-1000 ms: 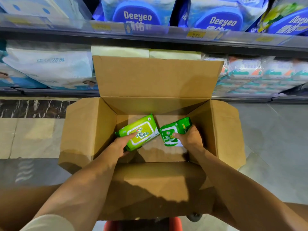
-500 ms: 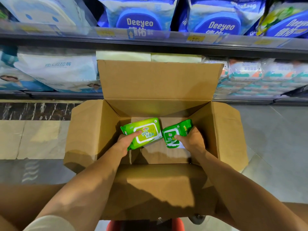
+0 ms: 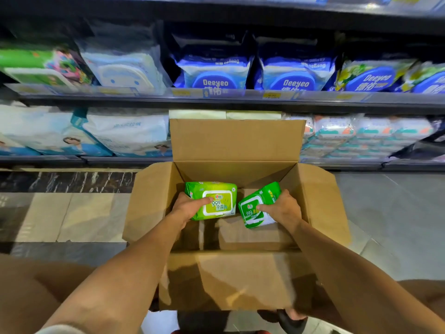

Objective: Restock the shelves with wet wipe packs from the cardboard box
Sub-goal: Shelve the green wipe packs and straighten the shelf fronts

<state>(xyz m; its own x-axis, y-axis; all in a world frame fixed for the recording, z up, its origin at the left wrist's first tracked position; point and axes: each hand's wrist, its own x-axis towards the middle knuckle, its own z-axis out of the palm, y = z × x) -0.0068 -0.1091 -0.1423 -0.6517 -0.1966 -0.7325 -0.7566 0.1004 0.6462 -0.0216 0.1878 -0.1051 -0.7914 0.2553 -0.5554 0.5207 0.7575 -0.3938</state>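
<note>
Plain brown cardboard box (image 3: 237, 141); two lime-green wipe packs (image 3: 210, 200) with white-bordered labels; blue-and-white Deeyeo packs (image 3: 214, 73) on the dark shelf (image 3: 216, 98).

Left hand (image 3: 187, 208) levelled its lime pack (image 3: 216, 190); right hand (image 3: 285, 209) raised its darker pack (image 3: 267, 194).

Two wipe packs (image 3: 212, 200) side by side in cardboard box (image 3: 236, 141), shelves (image 3: 216, 98) behind box

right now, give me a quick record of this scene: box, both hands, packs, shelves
container: cardboard box, flaps open, standing in front of the shelves
left: left hand grips the light green pack inside the box
right: right hand grips the dark green pack, tilted, inside the box
stock above: blue Deeyeo packs
</note>
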